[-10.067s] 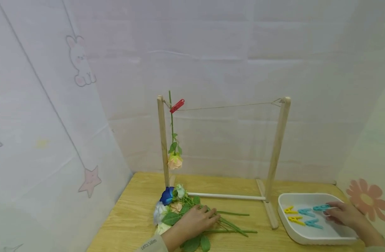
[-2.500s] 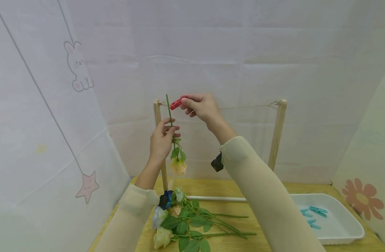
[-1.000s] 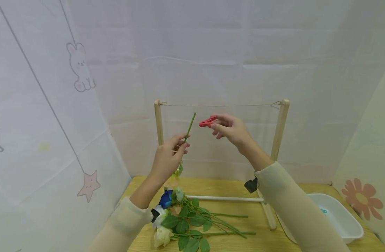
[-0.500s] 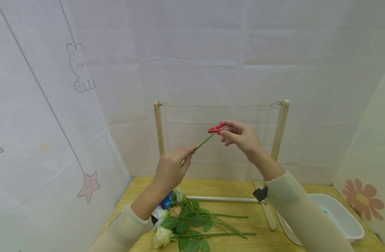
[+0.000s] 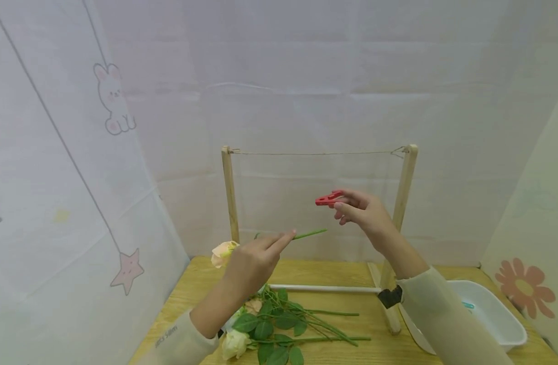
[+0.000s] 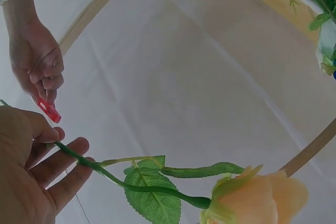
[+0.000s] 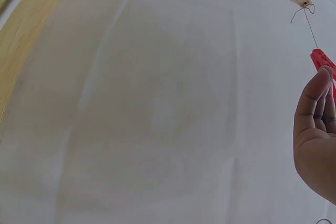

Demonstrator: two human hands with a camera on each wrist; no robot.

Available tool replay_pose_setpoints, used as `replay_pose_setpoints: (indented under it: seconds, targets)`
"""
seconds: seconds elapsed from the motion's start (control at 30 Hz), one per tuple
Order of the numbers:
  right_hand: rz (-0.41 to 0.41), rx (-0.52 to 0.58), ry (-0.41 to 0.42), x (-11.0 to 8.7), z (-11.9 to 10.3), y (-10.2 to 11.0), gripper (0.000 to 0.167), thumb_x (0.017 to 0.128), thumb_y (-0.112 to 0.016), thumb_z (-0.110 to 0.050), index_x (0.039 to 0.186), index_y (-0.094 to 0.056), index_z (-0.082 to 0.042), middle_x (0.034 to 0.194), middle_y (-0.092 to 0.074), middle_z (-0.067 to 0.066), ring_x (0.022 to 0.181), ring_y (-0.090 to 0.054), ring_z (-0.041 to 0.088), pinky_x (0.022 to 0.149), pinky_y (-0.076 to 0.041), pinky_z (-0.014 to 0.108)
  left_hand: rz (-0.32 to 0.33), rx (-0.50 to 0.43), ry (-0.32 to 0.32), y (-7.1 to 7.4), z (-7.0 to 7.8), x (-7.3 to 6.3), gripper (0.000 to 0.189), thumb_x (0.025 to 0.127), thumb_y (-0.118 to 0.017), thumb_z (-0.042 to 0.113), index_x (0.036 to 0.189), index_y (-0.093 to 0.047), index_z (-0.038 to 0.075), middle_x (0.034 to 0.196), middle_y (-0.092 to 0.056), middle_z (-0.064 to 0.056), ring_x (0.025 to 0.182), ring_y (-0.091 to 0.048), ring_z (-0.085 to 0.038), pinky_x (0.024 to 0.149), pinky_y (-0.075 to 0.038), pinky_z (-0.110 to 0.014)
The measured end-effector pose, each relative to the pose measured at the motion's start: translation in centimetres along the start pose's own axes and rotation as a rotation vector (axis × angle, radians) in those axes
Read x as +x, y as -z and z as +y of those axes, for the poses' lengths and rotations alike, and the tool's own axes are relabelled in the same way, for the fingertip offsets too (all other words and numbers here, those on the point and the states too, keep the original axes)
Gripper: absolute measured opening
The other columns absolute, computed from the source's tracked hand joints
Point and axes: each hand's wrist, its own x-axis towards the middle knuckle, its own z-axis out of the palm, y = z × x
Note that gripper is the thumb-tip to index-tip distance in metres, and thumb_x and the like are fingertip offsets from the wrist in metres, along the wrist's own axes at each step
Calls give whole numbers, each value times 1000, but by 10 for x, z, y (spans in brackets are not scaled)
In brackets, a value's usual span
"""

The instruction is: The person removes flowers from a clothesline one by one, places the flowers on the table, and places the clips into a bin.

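Observation:
My left hand [image 5: 253,261] holds a peach rose [image 6: 257,198] by its green stem, low in front of the wooden frame. The stem lies nearly level in the head view, its cut end pointing right and the bloom to the left, partly behind the hand. Thumb and fingers of my right hand [image 5: 367,213] pinch a red clothespin [image 5: 326,199] above and to the right of the stem end, apart from it. The string [image 5: 315,153] stretches across the frame with nothing clipped to it. In the right wrist view the clothespin [image 7: 321,59] shows partly at the edge.
The wooden frame's posts [image 5: 230,195] stand left and right, joined by a white bar [image 5: 324,288] at the bottom. Several roses [image 5: 235,343] with leafy stems lie on the table. A white tray [image 5: 502,319] stands at right, partly hidden by my sleeve, a blue clothespin [image 5: 468,305] inside.
Ten seconds ago the rose hung from the string by the red clothespin; both are now off it. Both hands have since come down, the stem has tipped level, and the clothespin has moved right.

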Motion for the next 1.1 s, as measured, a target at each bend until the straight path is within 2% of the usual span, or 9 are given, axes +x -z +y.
replay_pose_setpoints:
  seconds: [0.17, 0.27, 0.37, 0.57, 0.87, 1.1]
  targets:
    - [6, 19, -1, -11, 11, 6, 49, 101, -65, -16, 141, -50, 8, 101, -72, -1, 83, -67, 15, 74, -60, 27, -42, 24, -31, -2, 5, -9, 56, 86, -74, -3, 138, -64, 16, 110, -76, -2, 68, -70, -14, 43, -42, -19]
    - [9, 25, -9, -17, 16, 10, 48, 101, -65, -16, 141, -51, 7, 101, -72, -1, 83, -67, 14, 74, -60, 27, -67, 35, -45, -3, 9, -15, 56, 86, -76, -2, 138, -64, 15, 112, -75, -2, 77, -73, -16, 49, -52, -23]
    - [10, 20, -16, -23, 20, 14, 49, 101, -65, -16, 142, -50, 6, 101, -71, -1, 85, -66, 14, 75, -60, 27, -82, 43, -47, -4, 13, -21, 59, 83, -79, -2, 138, -64, 15, 112, -75, -1, 83, -73, -16, 54, -57, -26]
    - [10, -5, -10, -36, 27, 24, 52, 102, -63, -15, 145, -46, 8, 103, -71, -1, 86, -67, 13, 76, -60, 28, -106, 78, -61, -7, 21, -26, 64, 80, -82, -3, 138, -64, 16, 113, -74, -1, 87, -73, -17, 63, -60, -27]
    - [25, 5, 0, -56, 31, 35, 46, 102, -62, -13, 144, -50, 0, 105, -71, 0, 87, -67, 14, 77, -60, 27, -168, 148, -100, -7, 37, -31, 63, 81, -83, 3, 139, -63, 20, 114, -75, -2, 87, -74, -18, 75, -62, -31]
    - [12, 36, 12, -66, 36, 45, 41, 103, -59, -9, 143, -52, -3, 105, -71, -1, 87, -66, 13, 77, -59, 27, -161, 139, -118, -12, 48, -38, 59, 79, -84, 3, 133, -67, 20, 112, -75, -2, 84, -74, -19, 72, -62, -32]
